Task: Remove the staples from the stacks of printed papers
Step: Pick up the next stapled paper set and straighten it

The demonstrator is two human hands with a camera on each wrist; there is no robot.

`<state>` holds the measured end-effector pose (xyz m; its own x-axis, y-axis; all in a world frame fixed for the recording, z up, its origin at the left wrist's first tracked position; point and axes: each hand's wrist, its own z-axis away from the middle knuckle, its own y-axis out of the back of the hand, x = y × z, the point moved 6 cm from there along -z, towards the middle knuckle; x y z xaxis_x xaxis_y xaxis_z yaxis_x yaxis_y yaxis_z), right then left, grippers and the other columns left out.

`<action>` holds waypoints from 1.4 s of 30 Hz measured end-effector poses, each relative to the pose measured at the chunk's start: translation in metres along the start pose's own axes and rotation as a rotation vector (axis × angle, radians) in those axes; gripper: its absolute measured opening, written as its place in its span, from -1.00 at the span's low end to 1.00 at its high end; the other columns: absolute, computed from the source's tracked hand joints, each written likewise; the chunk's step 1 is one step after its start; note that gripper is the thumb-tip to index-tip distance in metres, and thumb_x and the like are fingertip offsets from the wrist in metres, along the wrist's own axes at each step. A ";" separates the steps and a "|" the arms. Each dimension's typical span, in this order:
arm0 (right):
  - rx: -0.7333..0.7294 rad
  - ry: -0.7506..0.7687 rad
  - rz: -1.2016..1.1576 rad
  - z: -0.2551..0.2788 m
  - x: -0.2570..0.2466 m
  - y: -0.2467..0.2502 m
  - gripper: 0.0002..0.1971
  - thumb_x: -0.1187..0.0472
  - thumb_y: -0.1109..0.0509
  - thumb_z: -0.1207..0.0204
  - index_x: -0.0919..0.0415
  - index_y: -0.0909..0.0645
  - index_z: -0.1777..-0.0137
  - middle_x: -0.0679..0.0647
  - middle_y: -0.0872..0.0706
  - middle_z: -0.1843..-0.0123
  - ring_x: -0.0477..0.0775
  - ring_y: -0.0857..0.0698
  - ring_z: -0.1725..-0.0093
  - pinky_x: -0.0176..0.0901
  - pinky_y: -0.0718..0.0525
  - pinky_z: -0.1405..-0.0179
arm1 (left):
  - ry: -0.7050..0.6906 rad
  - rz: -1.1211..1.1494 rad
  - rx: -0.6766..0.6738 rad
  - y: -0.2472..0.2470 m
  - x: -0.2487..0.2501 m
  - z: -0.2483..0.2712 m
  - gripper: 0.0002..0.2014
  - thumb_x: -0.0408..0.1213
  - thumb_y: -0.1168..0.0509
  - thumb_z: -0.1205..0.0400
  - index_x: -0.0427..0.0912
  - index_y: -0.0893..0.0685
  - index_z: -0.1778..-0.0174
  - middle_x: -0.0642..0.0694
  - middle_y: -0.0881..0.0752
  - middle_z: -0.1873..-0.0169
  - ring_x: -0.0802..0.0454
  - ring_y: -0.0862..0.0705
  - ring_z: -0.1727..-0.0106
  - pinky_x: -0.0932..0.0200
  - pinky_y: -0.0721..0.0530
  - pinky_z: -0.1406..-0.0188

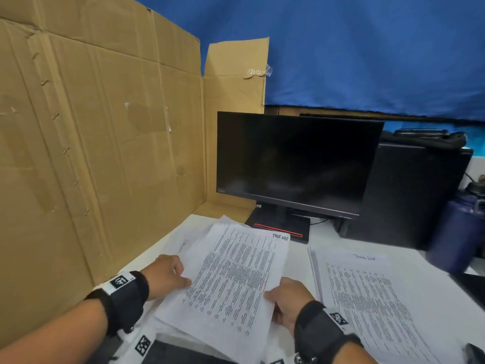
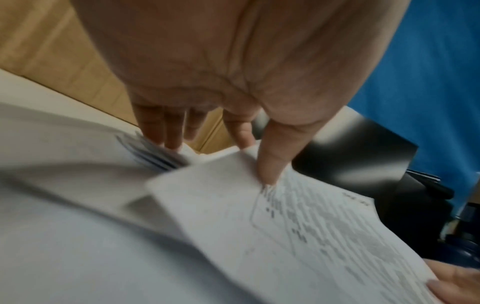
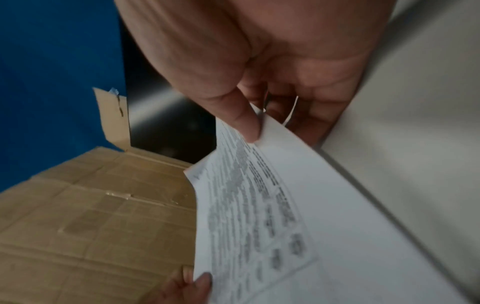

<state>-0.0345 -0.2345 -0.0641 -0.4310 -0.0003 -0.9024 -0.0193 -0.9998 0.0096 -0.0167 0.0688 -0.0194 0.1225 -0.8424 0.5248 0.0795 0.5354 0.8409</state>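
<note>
"Task List" handwritten atop right stack

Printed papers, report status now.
Left hand and right hand pinch the top printed sheet, lifted off the left stack. Second stack lies right. No staple visible.

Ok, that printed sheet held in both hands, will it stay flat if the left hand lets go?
Probably not. The printed sheet looks thin and already bows between the left hand and right hand, so the free side would likely droop. It seems very light, so a quick move could make it flutter. The right thumb's edge pinch may crease it.

Black wristbands, white coded tags
</note>
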 end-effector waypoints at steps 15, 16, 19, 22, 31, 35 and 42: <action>0.249 0.072 0.134 0.013 -0.003 0.015 -0.56 0.32 -0.46 -0.43 0.16 -0.45 -0.29 0.10 -0.64 -0.02 0.11 -0.69 0.03 -0.02 -0.72 0.07 | 0.077 0.045 -0.085 -0.025 0.032 -0.002 -0.64 -0.25 -0.39 -0.60 -0.07 -0.64 -0.34 0.03 -0.78 -0.17 0.04 -0.75 -0.19 0.16 -0.70 -0.26; 0.247 0.077 0.181 0.014 -0.005 0.018 -0.65 0.26 -0.48 -0.40 0.22 -0.56 -0.18 0.13 -0.69 -0.02 0.14 -0.70 0.02 0.05 -0.76 -0.05 | 0.063 0.126 -0.079 -0.026 0.031 -0.006 -0.68 -0.33 -0.39 -0.59 -0.04 -0.67 -0.27 0.03 -0.79 -0.13 0.05 -0.77 -0.11 0.16 -0.73 -0.19; 0.209 0.123 0.199 0.018 -0.010 0.024 -0.93 0.33 -0.43 -0.48 0.18 -0.60 0.16 0.11 -0.75 0.11 0.16 -0.74 0.07 0.05 -0.78 -0.13 | 0.010 0.333 -0.038 -0.024 0.038 -0.005 -0.73 -0.53 -0.36 -0.61 -0.03 -0.72 -0.05 -0.02 -0.78 -0.08 0.05 -0.70 -0.04 0.16 -0.63 -0.10; 0.242 0.235 0.174 0.032 -0.024 0.031 -0.84 0.42 -0.33 -0.51 0.16 -0.64 0.04 0.11 -0.81 0.08 0.15 -0.78 0.09 0.01 -0.78 0.03 | -0.047 0.435 0.003 -0.021 0.054 0.005 -0.75 -0.55 -0.33 -0.63 -0.08 -0.70 0.00 0.02 -0.72 -0.02 0.05 -0.65 -0.01 0.21 -0.56 0.01; 0.183 0.592 -0.011 0.126 -0.081 0.088 -0.69 0.48 -0.35 -0.62 0.05 -0.59 -0.18 -0.07 -0.89 0.01 -0.06 -0.87 0.06 -0.02 -0.73 0.01 | -0.117 0.812 0.041 -0.018 0.108 0.057 -0.46 -0.24 -0.41 -0.71 0.05 -0.34 -0.56 -0.04 -0.73 -0.28 -0.09 -0.77 -0.26 -0.06 -0.71 -0.30; 0.245 0.770 0.150 0.155 -0.107 0.104 -0.66 0.45 -0.31 -0.63 -0.06 -0.57 -0.15 -0.21 -0.85 0.00 -0.35 -0.78 0.04 -0.39 -0.69 0.05 | -0.248 1.047 0.040 -0.011 0.162 0.079 -0.71 -0.39 -0.20 -0.79 -0.10 -0.73 -0.34 -0.13 -0.86 -0.22 -0.17 -0.83 -0.24 -0.29 -0.68 -0.38; 0.421 0.894 0.185 0.165 -0.093 0.133 -0.63 0.46 -0.33 -0.60 -0.06 -0.48 -0.16 -0.36 -0.76 -0.02 -0.41 -0.71 -0.04 -0.55 -0.58 0.10 | -0.471 0.949 0.345 -0.034 0.206 0.117 -0.73 -0.31 -0.21 -0.78 0.14 -0.56 -0.32 0.21 -0.81 -0.16 0.25 -0.78 -0.18 0.03 -0.69 -0.20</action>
<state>-0.1457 -0.3642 0.0921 0.3725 -0.3440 -0.8619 -0.4122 -0.8934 0.1784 -0.1095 -0.1297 0.0755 -0.4053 -0.0790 0.9108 -0.1357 0.9904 0.0255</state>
